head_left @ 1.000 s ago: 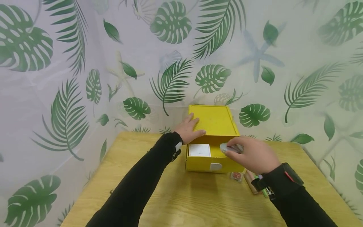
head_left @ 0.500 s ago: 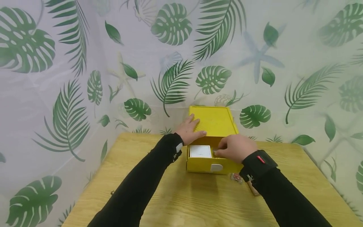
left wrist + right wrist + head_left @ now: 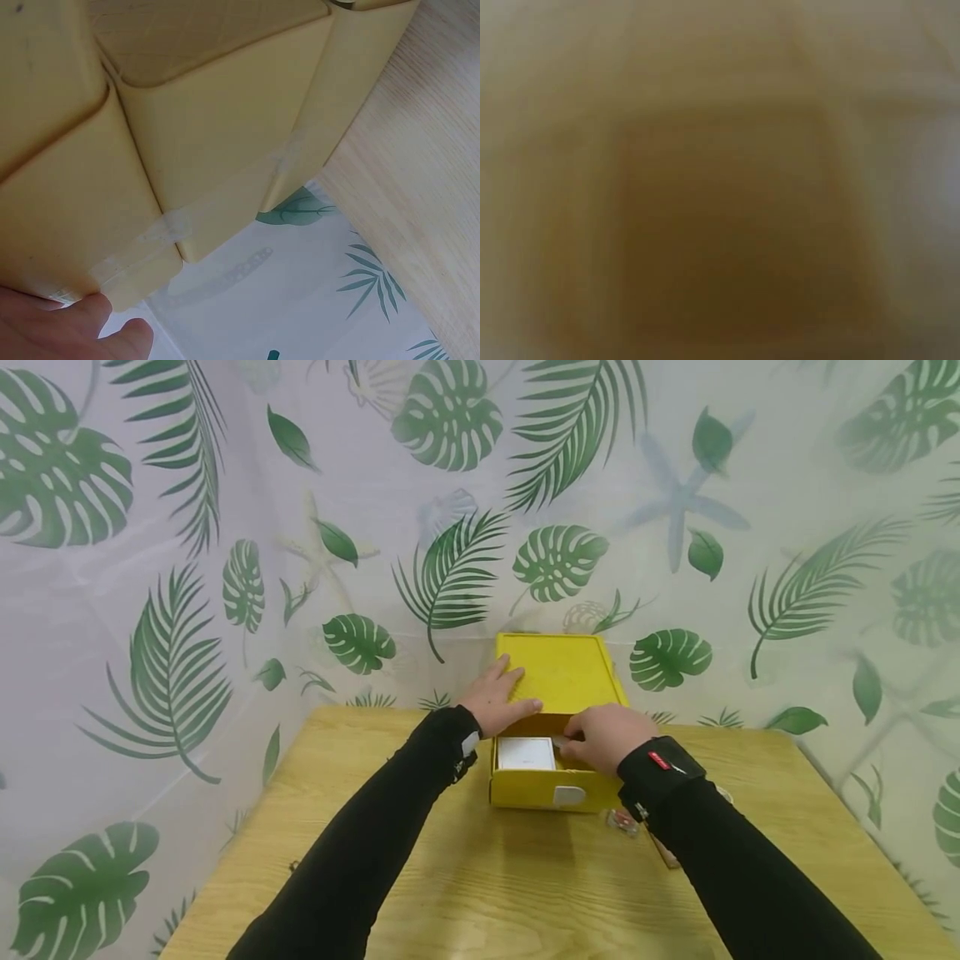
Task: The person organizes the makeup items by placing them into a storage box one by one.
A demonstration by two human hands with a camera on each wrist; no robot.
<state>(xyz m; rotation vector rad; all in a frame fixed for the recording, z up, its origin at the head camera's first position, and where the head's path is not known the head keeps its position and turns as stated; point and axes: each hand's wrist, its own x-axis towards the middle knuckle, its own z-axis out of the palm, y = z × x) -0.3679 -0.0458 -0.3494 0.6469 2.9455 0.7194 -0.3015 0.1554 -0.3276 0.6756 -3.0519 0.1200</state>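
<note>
A yellow box (image 3: 528, 789) stands at the back of the table with its lid (image 3: 558, 672) raised at the front. Inside, on the left, sits a small white box (image 3: 527, 753). My left hand (image 3: 497, 697) rests on the lid's left edge, fingers spread; in the left wrist view its fingers (image 3: 82, 319) touch the yellow wall. My right hand (image 3: 609, 737) reaches under the lid into the front opening, just right of the white box. Its fingers pinch a flat, silvery-grey rounded object (image 3: 558, 741), mostly hidden. The right wrist view is blurred and brownish.
A small red item in clear wrapping (image 3: 623, 821) lies before the box's right corner. A brown flat thing (image 3: 666, 852) is partly under my right forearm. A tiny dark object (image 3: 293, 866) lies at left on the wooden table (image 3: 480, 893). A leaf-printed curtain hangs behind.
My right hand has moved left and deeper into the box's opening, carrying the silvery-grey object beside the white box. The left hand stays on the lid.
</note>
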